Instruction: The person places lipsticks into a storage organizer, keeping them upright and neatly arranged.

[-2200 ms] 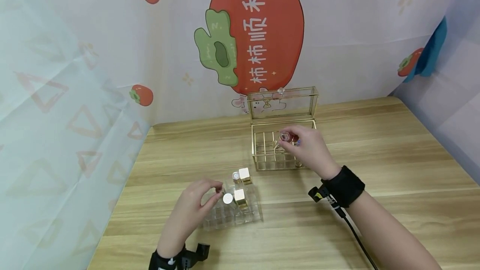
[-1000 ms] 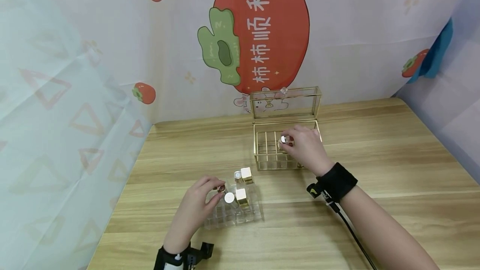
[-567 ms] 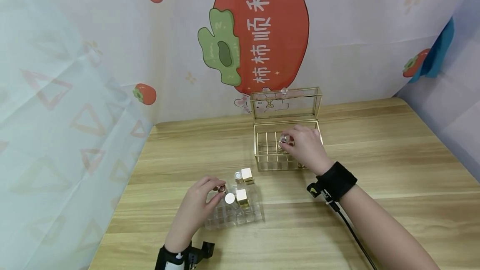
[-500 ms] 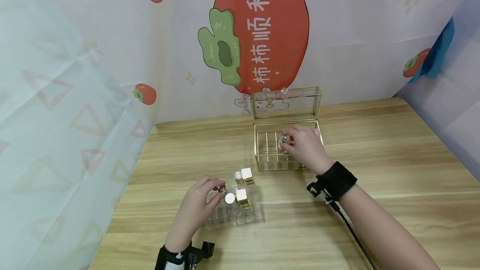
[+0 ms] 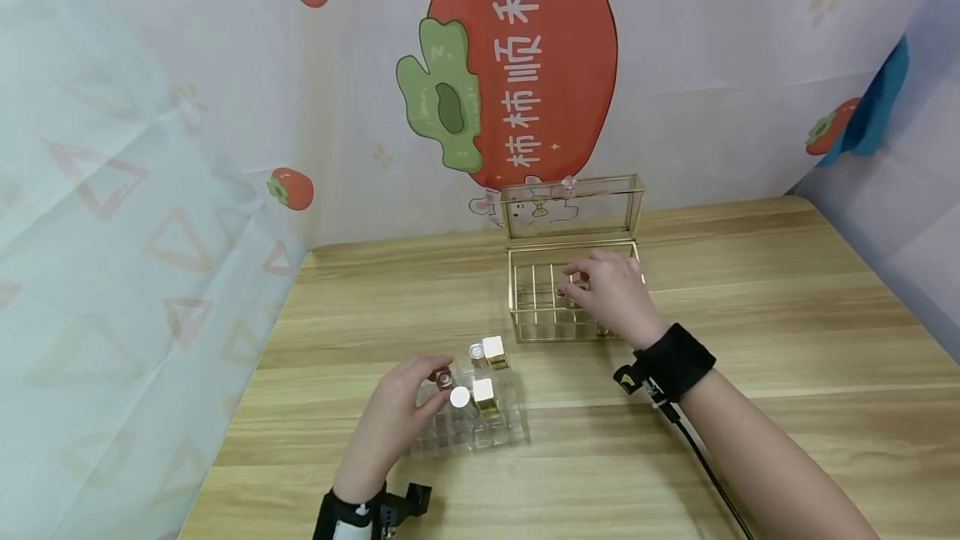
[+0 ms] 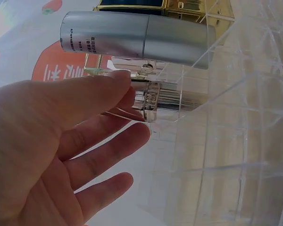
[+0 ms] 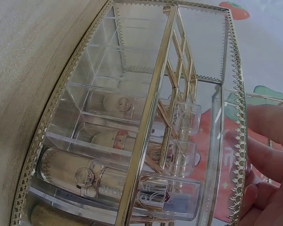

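In the head view my left hand (image 5: 393,415) is at a clear compartment organizer (image 5: 491,440), thumb and fingers around the top of a lipstick (image 5: 444,377). The left wrist view has this lipstick (image 6: 153,100) standing in the organizer, close beside a silver tube (image 6: 132,40). My right hand (image 5: 611,290) hovers over a gold-framed glass box (image 5: 512,298), thumb and fingertips apart. In the right wrist view, fingers (image 7: 264,141) of that hand show past the box's lattice, a gap away from the clear-capped lipsticks (image 7: 179,197) standing in the compartments.
The box's glass lid (image 5: 570,211) stands raised at the back. In the organizer are gold-capped tubes (image 5: 484,394) and a white-topped tube (image 5: 460,397). A printed cloth (image 5: 675,107) hangs behind the wooden table (image 5: 675,473). A black cable (image 5: 708,465) runs along the right forearm.
The lipstick between my right fingers has gone down into a box compartment, and the fingers have parted from it. My left hand has shifted slightly right, and its lipstick shows more.
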`<action>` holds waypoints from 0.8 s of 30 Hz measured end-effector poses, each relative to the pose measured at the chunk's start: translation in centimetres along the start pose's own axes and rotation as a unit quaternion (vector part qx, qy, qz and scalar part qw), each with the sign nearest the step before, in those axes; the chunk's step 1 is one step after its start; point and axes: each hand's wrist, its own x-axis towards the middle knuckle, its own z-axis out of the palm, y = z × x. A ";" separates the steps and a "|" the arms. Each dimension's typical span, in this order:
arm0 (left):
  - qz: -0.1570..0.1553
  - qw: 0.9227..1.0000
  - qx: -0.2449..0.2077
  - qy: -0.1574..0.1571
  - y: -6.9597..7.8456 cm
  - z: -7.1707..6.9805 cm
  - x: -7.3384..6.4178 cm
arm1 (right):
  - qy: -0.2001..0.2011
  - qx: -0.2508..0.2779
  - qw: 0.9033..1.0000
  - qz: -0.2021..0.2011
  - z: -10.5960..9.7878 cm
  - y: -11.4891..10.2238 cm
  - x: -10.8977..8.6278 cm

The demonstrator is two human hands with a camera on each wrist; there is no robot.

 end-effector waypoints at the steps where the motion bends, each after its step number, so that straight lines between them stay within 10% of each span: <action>1: 0.001 1.000 0.000 0.000 0.0 0.1 0.0 | 0.001 0.003 1.000 0.001 0.0 0.0 0.0; 24: 0.014 1.000 -0.002 0.007 -0.2 0.7 0.1 | 0.015 0.063 0.998 -0.008 -0.7 -1.2 -0.7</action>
